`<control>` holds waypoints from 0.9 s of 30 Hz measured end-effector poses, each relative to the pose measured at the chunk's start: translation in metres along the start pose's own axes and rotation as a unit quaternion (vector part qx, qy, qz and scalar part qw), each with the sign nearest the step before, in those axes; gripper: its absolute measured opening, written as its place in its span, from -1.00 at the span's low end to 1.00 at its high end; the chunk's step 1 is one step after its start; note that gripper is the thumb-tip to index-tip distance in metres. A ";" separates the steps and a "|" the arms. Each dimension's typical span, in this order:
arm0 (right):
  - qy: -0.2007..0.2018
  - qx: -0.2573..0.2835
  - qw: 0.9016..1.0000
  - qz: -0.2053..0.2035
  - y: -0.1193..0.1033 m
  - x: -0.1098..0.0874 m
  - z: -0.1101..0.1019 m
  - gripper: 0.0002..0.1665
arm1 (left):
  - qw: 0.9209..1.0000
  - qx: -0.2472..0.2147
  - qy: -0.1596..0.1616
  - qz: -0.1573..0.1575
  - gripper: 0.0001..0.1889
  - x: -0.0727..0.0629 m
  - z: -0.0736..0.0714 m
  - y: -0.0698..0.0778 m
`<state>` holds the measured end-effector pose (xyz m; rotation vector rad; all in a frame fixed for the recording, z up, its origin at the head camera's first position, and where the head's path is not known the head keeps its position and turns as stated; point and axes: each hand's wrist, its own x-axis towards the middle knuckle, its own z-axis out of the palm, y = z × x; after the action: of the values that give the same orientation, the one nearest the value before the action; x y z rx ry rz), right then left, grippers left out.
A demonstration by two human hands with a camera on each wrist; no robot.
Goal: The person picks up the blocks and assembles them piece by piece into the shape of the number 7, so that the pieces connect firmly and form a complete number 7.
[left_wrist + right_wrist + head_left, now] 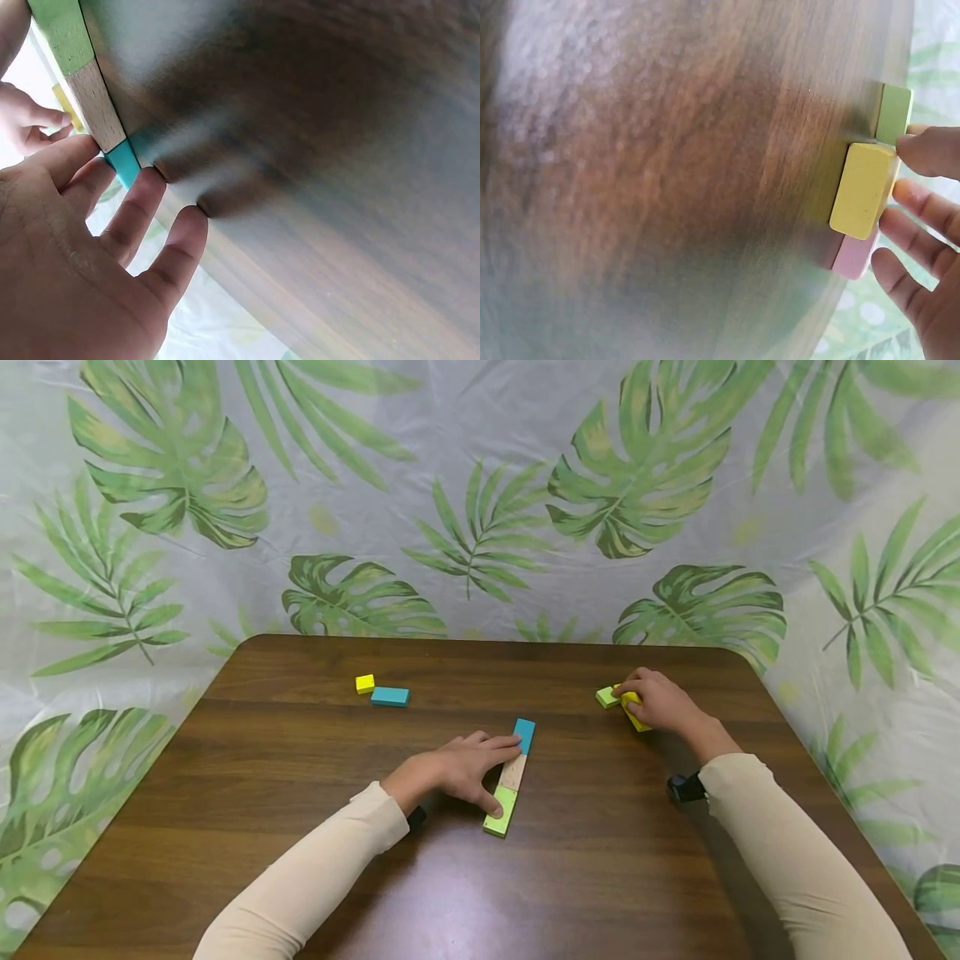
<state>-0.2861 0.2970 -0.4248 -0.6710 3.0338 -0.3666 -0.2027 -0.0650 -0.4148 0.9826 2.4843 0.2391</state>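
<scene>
My left hand [468, 768] reaches over a straight row of blocks with its fingers spread. Its thumb touches the green block [501, 814] at the near end, and fingertips rest by the blue block [525, 732] at the far end. A bare wood block [513, 771] lies between those two. Over at the right, my right hand [662, 700] pinches a yellow block [861, 191] by its upper edge. A smaller green block [894, 114] sits against one end of it, beside a fingertip. From behind the yellow block, a pink block [853, 256] shows partly.
Farther back on the left, a small yellow block [364, 683] lies near the corner of a blue block [390, 697]. The brown wooden table [225, 827] ends at a leaf-patterned curtain [487, 527].
</scene>
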 end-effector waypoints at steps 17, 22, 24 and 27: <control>-0.003 0.000 1.000 -0.007 -0.006 -0.013 0.001 -0.57 | 1.000 -0.004 0.000 0.002 0.00 -0.002 -0.001 0.000; -0.044 0.029 0.999 -0.008 -0.017 -0.032 -0.002 -0.42 | 1.000 -0.001 -0.001 0.000 0.00 -0.002 -0.002 0.000; -0.066 0.042 0.997 -0.006 -0.024 -0.041 -0.004 -0.34 | 1.000 -0.001 -0.001 0.000 0.00 -0.002 -0.002 0.001; -0.095 0.052 0.994 -0.006 -0.036 -0.054 -0.007 -0.25 | 1.000 -0.002 -0.001 -0.002 -0.01 -0.002 -0.003 0.001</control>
<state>-0.2228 0.2898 -0.4114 -0.6767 2.8107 -0.4319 -0.2024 -0.0654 -0.4115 0.9766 2.4820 0.2408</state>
